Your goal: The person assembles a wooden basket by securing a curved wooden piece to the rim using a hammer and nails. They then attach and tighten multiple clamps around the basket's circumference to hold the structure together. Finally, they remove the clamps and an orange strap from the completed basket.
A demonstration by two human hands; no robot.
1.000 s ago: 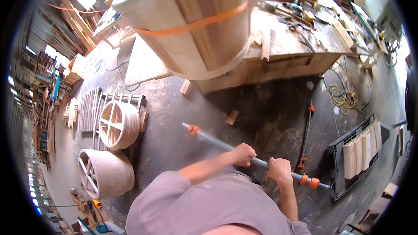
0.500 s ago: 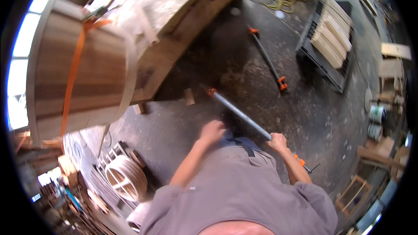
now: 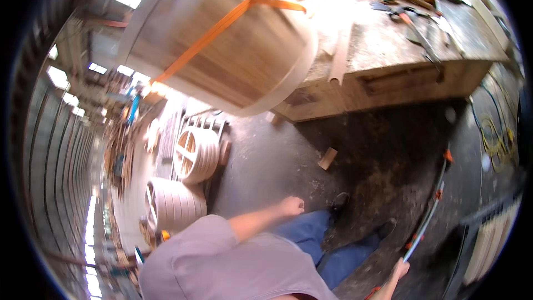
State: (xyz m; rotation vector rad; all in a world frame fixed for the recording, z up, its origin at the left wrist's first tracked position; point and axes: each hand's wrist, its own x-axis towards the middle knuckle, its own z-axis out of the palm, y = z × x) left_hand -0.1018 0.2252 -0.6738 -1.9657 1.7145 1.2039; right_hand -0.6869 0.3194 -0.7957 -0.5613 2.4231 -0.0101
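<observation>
Head view, right hand: you are gripping with your right hand (image 3: 398,269) the near end of the long grey metal bar clamp with orange fittings (image 3: 428,216); your fingers are wrapping round the bar, clenched on it.
Head view, clamp: it is running from your hand away along the dark concrete floor (image 3: 277,161), to the right of your black shoes (image 3: 361,214), its far orange end lying below the right end of the wooden workbench (image 3: 388,83).
Head view, left hand: your left hand (image 3: 291,206) is hanging curled beside your thigh, left of the clamp and well apart from it; nothing is showing in it, though I cannot tell whether it is fully closed.
Head view, surroundings: the large wooden stave barrel bound with an orange strap (image 3: 222,39) is lying on the bench's left end; two pale slatted wooden drums (image 3: 183,178) are standing on the floor, well left of the clamp.
Doing it well: you are holding one end only, so I judge the far end will swing; keep your wrist firm, and keep the bar clear of your shoes and the yellow cable (image 3: 494,139) lying near it.
</observation>
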